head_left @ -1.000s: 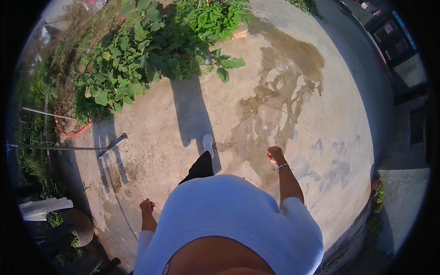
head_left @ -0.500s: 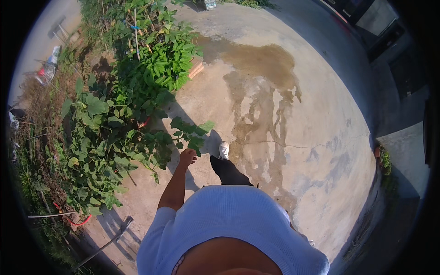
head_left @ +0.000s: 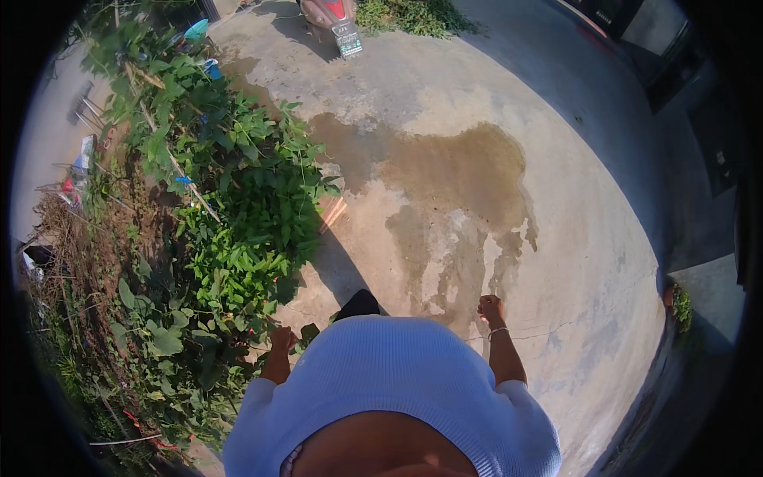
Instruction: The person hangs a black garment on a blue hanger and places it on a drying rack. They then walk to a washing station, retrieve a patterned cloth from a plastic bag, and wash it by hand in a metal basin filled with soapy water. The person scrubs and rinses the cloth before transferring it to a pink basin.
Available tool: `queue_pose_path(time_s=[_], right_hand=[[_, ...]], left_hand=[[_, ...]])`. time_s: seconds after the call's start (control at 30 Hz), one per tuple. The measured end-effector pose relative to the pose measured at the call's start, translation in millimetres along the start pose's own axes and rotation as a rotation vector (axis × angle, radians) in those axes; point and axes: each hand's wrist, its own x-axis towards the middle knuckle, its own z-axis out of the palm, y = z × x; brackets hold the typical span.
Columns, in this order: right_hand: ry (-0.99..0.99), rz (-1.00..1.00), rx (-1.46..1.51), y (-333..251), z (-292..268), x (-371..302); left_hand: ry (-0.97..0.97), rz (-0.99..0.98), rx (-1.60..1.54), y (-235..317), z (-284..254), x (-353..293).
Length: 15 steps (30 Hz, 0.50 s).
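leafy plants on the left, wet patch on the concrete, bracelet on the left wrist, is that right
No: the head view shows the bracelet on the right wrist, not the left; leafy plants are on the left, the wet patch on the concrete.

pale concrete ground (head_left: pixel 592 254) | brown wet patch (head_left: pixel 457 171) | reddish block (head_left: pixel 333 213) left of it | leafy green heap (head_left: pixel 413 17) beyond

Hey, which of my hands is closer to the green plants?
Left. Your left hand appears beside the green plants; your right hand is farther right, over the concrete.
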Motion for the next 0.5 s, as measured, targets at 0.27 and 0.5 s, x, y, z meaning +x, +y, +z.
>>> queue_pose_path(time_s=[0.27,0.5], right_hand=[[-0.105,-0.03,-0.093,-244,122,272],[-0.456,-0.934,-1.357,-282,150,472]], left_hand=[[-0.054,-0.122,-0.206,194,134,102],[-0.173,-0.086,-0.117,429,278,230]])
